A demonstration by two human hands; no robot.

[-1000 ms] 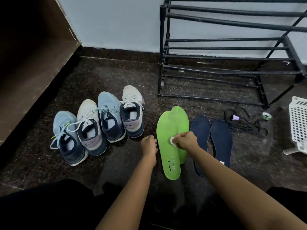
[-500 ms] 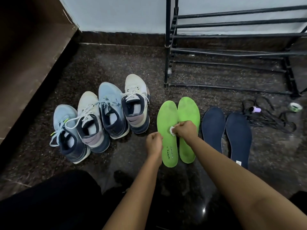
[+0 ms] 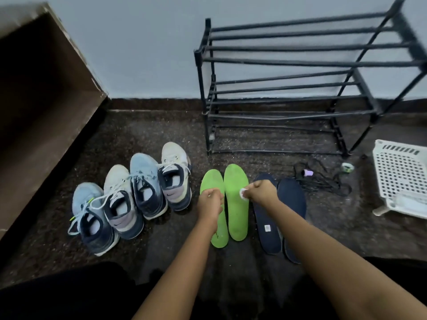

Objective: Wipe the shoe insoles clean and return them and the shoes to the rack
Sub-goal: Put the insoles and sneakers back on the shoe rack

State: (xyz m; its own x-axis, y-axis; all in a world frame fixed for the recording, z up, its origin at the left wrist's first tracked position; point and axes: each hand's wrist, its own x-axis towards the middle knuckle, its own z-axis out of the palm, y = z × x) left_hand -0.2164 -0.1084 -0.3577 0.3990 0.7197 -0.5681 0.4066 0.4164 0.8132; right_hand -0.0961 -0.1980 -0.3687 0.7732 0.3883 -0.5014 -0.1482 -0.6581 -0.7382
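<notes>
Head view: four shoes, four insoles

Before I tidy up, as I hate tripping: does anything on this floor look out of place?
A tangle of black cords lies loose on the floor right of the navy insoles, and the white basket beyond it seems tipped on its side.

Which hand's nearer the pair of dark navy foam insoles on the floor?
Right. The right hand, pinching a small white wipe, overlaps one of the dark navy foam insoles; the left hand holds the leftmost bright green foam insole, further off.
</notes>
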